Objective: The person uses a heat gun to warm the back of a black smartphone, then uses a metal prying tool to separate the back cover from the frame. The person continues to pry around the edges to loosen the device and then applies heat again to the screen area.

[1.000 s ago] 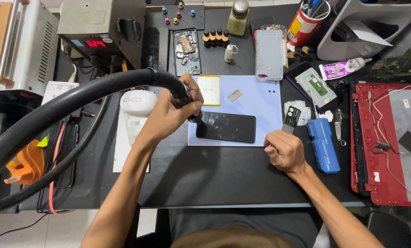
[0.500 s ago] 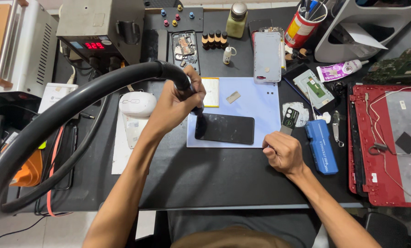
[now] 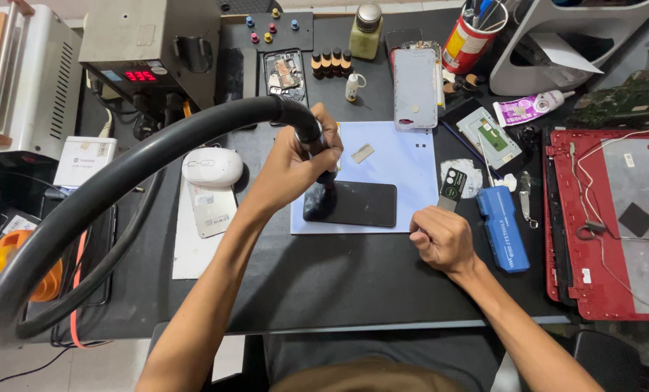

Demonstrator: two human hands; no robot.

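My left hand (image 3: 292, 168) grips the handle of a hot-air tool on a thick black hose (image 3: 121, 189). Its nozzle points down at the left end of a black smartphone (image 3: 357, 204) lying flat on a pale blue mat (image 3: 397, 156). Just right of the mat, my right hand (image 3: 440, 238) rests on the black desk, closed on a thin black pry card (image 3: 451, 187) that sticks up from the fist.
A hot-air station with a red display (image 3: 150, 54) stands at the back left, beside a white mouse (image 3: 212, 167). A blue tool (image 3: 502, 225), tweezers and a red laptop shell (image 3: 611, 218) lie to the right. Small bottles, an open phone (image 3: 284, 72) and a grey phone back (image 3: 415, 87) line the rear.
The view has shifted slightly. My left hand has kept the nozzle over the phone's left end, and my right hand has stayed put with the card.
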